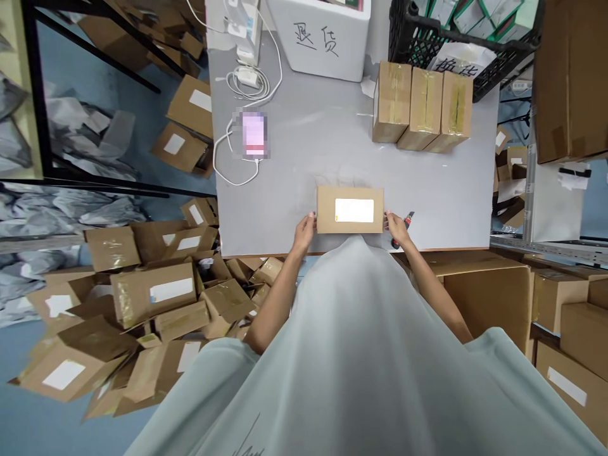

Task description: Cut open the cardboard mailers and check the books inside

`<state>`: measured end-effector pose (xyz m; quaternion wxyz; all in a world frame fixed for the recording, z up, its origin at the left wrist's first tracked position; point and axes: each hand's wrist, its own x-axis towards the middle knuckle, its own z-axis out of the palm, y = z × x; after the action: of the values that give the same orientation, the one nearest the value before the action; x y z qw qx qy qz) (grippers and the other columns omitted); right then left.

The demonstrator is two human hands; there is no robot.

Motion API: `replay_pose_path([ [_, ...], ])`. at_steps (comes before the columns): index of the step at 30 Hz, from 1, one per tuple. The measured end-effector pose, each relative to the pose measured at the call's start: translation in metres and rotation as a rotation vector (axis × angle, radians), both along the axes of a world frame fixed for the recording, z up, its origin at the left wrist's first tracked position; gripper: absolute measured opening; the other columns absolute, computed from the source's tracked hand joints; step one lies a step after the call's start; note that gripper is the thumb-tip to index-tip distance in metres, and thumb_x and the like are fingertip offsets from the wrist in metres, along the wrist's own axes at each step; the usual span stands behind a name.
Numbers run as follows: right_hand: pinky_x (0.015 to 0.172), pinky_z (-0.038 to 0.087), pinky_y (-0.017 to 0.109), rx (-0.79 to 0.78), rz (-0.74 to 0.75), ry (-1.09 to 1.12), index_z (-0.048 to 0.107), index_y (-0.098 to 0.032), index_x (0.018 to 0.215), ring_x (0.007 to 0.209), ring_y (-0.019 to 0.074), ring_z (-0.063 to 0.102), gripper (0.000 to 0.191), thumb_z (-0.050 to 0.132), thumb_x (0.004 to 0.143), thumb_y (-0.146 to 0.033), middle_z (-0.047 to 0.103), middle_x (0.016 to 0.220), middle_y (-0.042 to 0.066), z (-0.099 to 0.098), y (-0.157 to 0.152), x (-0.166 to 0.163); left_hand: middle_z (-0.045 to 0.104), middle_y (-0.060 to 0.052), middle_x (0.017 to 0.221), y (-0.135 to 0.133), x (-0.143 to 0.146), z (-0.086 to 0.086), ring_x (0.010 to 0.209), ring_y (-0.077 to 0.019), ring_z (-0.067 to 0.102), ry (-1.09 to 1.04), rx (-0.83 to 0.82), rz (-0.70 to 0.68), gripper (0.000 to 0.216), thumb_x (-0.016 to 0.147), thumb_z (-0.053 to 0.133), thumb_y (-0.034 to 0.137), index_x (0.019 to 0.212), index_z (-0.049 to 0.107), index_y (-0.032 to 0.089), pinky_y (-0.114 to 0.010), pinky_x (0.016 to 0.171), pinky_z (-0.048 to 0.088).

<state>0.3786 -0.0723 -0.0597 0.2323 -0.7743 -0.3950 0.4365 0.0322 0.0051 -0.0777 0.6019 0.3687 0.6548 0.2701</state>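
Note:
A small brown cardboard box (327, 212) with a white label (354, 210) on its upper face is at the near edge of the grey table (304, 133), in front of my body. My left hand (304, 230) grips its left end and my right hand (395, 227) its right end, fingers closed against the sides. Some fingertips are hidden behind the box ends. A red and black utility knife (408, 220) lies on the table by my right hand, partly covered by it.
Three taped boxes (426, 107) stand at the back right, before a black crate (503, 47). A white bin (323, 38) is at the back. A blurred phone (255, 134) with a white cable lies left. Cardboard boxes (156, 291) pile up on the floor at left.

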Motion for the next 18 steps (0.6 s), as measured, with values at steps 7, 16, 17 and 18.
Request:
replay_pose_path([
  [7,0.098,0.066,0.048,-0.019,-0.006,0.102,0.073,-0.017,0.141,0.092,0.0256,0.079,0.070,0.058,0.096,-0.069,0.084,0.124,0.016,-0.018,-0.046,0.001,0.069,-0.023,0.157,-0.024,-0.009,-0.003,0.132,-0.0333,0.075,0.041,-0.169,0.055,0.071,0.110,0.046,0.070,0.148,0.070,0.016,-0.052,0.115,0.060],
  [16,0.104,0.062,0.051,0.029,0.084,0.079,0.080,-0.022,0.123,0.099,0.0313,0.077,0.053,0.070,0.089,-0.062,0.082,0.118,0.011,-0.011,-0.034,-0.019,0.079,-0.022,0.139,-0.026,0.010,0.009,0.144,-0.0385,0.068,0.068,-0.117,0.016,0.068,0.110,0.050,0.069,0.136,0.079,0.013,-0.057,0.118,0.059],
  [17,0.105,0.062,0.051,0.039,0.085,0.063,0.081,-0.023,0.117,0.101,0.0322,0.076,0.050,0.070,0.089,-0.062,0.081,0.116,0.011,-0.007,-0.032,-0.018,0.079,-0.022,0.137,-0.026,0.010,0.012,0.143,-0.0389,0.068,0.070,-0.106,0.014,0.070,0.110,0.050,0.071,0.135,0.079,0.013,-0.057,0.118,0.058],
  [18,0.106,0.061,0.052,0.050,0.085,0.051,0.081,-0.023,0.112,0.104,0.0330,0.075,0.047,0.070,0.090,-0.063,0.080,0.116,0.012,-0.003,-0.029,-0.017,0.080,-0.022,0.136,-0.025,0.011,0.016,0.142,-0.0384,0.069,0.071,-0.094,0.014,0.073,0.109,0.048,0.074,0.135,0.079,0.013,-0.057,0.119,0.058],
])
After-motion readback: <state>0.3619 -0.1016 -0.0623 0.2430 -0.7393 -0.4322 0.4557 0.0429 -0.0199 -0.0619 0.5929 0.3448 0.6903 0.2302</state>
